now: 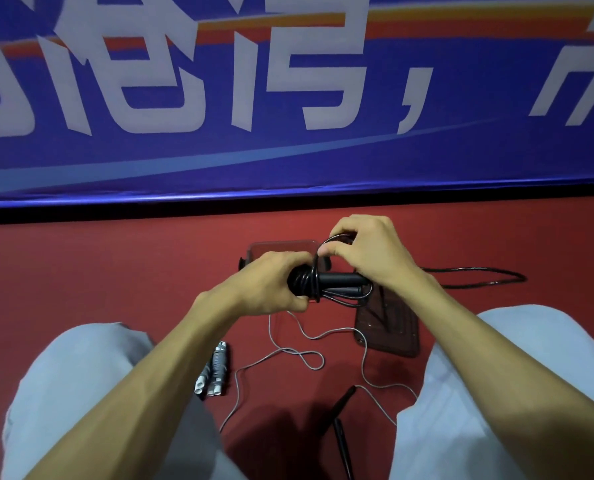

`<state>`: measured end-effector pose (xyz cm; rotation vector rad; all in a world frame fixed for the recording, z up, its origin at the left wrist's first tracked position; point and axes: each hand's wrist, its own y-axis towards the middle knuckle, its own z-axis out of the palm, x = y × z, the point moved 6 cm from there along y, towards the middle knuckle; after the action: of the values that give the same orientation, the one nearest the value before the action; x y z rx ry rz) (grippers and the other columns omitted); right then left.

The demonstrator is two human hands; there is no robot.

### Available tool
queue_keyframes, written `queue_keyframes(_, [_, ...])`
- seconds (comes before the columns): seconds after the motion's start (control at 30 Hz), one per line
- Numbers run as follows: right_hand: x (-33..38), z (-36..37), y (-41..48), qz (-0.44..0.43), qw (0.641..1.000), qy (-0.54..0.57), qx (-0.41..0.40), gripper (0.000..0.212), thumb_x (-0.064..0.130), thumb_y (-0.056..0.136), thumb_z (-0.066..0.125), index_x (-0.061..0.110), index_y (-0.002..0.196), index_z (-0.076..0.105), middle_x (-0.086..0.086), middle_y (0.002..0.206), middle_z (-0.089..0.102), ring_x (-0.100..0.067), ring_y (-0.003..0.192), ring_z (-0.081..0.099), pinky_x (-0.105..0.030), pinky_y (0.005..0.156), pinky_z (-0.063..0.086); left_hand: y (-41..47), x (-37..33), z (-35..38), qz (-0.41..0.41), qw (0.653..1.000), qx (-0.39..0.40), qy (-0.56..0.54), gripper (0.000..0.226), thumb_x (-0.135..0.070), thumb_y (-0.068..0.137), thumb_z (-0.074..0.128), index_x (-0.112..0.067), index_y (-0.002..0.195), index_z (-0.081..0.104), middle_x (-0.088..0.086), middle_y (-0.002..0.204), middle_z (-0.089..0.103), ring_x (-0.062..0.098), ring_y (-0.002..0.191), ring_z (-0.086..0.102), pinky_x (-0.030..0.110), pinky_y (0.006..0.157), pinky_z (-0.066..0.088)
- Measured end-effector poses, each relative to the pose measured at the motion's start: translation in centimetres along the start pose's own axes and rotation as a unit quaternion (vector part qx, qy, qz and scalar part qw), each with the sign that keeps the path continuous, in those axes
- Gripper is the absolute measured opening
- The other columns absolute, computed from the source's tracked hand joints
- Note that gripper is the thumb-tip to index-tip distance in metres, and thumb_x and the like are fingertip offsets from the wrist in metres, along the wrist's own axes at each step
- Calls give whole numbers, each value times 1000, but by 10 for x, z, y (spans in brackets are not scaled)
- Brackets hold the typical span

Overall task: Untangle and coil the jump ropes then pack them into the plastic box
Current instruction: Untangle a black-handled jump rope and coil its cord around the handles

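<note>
We held the black jump rope with thick black handles near the clear plastic box, our left hand gripping its wound end and our right hand pinching a loop of cord. It was only partly coiled, the thin grey jump rope lay loose on the floor, and nothing looked packed.

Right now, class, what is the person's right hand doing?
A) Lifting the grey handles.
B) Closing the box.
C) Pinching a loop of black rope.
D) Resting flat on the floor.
C: the right hand pinches a loop of the black rope above the black handles, which the left hand grips.
</note>
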<state>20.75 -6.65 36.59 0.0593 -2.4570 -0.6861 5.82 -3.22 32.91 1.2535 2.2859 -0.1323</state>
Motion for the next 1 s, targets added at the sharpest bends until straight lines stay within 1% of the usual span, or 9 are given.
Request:
queue_keyframes(0.1, [-12, 4, 2, 84, 995, 51, 20, 22, 37, 64, 86, 21, 69, 73, 6, 68, 69, -8, 65, 59, -22, 59, 44, -2, -4, -3, -1, 1000, -2, -8, 32, -21, 69, 80, -25, 86, 54, -11, 68, 54, 4, 61, 49, 15, 55, 34])
queue_keyframes(0.23, [-22, 13, 1, 149, 973, 166, 65, 20, 30, 64, 87, 21, 68, 70, 9, 63, 64, 0, 54, 52, -19, 58, 41, -5, -11, -7, -5, 999, -15, -39, 40, -50, 68, 83, -29, 79, 51, -11, 65, 52, 3, 58, 45, 17, 53, 33])
queue_keyframes(0.4, [-24, 17, -5, 194, 917, 332, 102, 12, 13, 84, 72, 10, 73, 67, 5, 62, 64, -8, 55, 56, -22, 56, 43, -5, -8, -18, -22, 982, -57, -178, 26, -43, 72, 74, -25, 86, 61, -10, 68, 54, 7, 60, 47, 26, 59, 39])
queue_keyframes(0.5, [-24, 19, -4, 222, 877, 419, 81, 30, 0, 91, 55, 13, 67, 67, 1, 57, 59, -14, 50, 48, -25, 49, 36, -6, -7, -30, -53, 948, -87, -302, 24, -25, 85, 71, -22, 107, 62, -8, 83, 65, 9, 72, 59, 26, 69, 48])
queue_keyframes(0.63, [-15, 28, -6, 240, 840, 469, 133, 16, 11, 96, 53, 4, 87, 63, -9, 62, 57, -13, 43, 46, -20, 36, 33, -8, -5, -33, -67, 891, -116, -433, 54, -12, 95, 59, -43, 137, 46, -1, 111, 68, 19, 87, 69, 33, 76, 57])
queue_keyframes(0.7, [-13, 31, -9, 253, 831, 468, 163, 19, 14, 99, 48, 0, 94, 61, -14, 63, 57, -12, 37, 43, -19, 34, 33, -8, -2, -38, -74, 861, -150, -480, 46, -11, 96, 55, -38, 134, 53, 6, 102, 68, 20, 73, 67, 32, 58, 55])
queue_keyframes(0.77, [-9, 33, -14, 241, 825, 464, 213, 28, 18, 100, 44, -2, 98, 63, -17, 65, 57, -14, 36, 41, -19, 34, 36, -10, 1, -48, -88, 848, -195, -486, 26, -11, 97, 53, -21, 120, 62, 15, 94, 65, 21, 63, 64, 30, 52, 52])
queue_keyframes(0.87, [-7, 35, -19, 227, 821, 445, 278, 34, 22, 101, 42, 1, 100, 68, -16, 73, 56, -15, 43, 45, -23, 42, 39, -13, 16, -53, -126, 835, -248, -475, 13, -16, 98, 55, -14, 106, 64, 15, 87, 67, 23, 63, 64, 34, 56, 54])
queue_keyframes(1.0, [-6, 39, -24, 194, 810, 426, 353, 22, 16, 99, 46, 5, 110, 61, -15, 90, 62, -23, 64, 59, -28, 53, 47, -13, 29, -52, -152, 830, -298, -447, 11, -20, 93, 64, -20, 104, 66, 7, 86, 70, 23, 73, 67, 46, 71, 55])
